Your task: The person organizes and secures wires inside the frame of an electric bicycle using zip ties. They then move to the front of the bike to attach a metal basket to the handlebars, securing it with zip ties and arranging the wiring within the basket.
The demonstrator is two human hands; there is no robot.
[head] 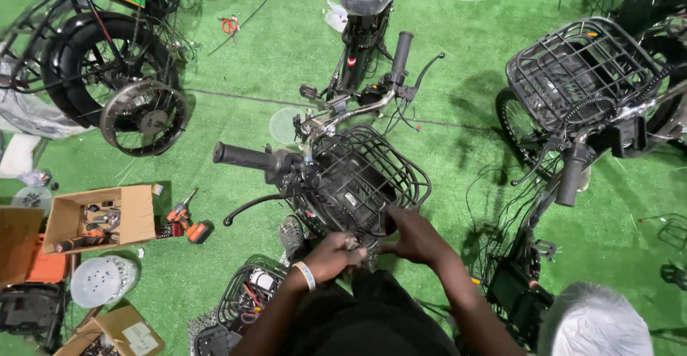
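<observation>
— Where are my hands right now?

— Both sit at the near edge of the wire basket (365, 177) on the front of the bike (336, 120). My left hand (330, 256), the one with the pale wristband (305, 275), is curled shut around something small at the basket's lower rim; I can't tell what it is. My right hand (415, 236) is pressed against the basket's near corner, fingers wrapped onto the wire.

— Why hold it that way?

— My guess is that the right hand steadies the basket while the left works at its mount underneath. The basket sits between the handlebar grips (243, 157), so it has to be reached from directly above.

— And further out?

— To the near left there's a second basket (250, 295) on the green floor (229, 113) with small parts in it. Further left lie an orange drill (187, 223) and an open cardboard box (100, 216) of tools, all close enough to grab. On the right stands another bike with a basket (580, 70), its seat (594, 320) wrapped in plastic. At far left, a loose wheel (143, 118) leans on a tyre.
</observation>
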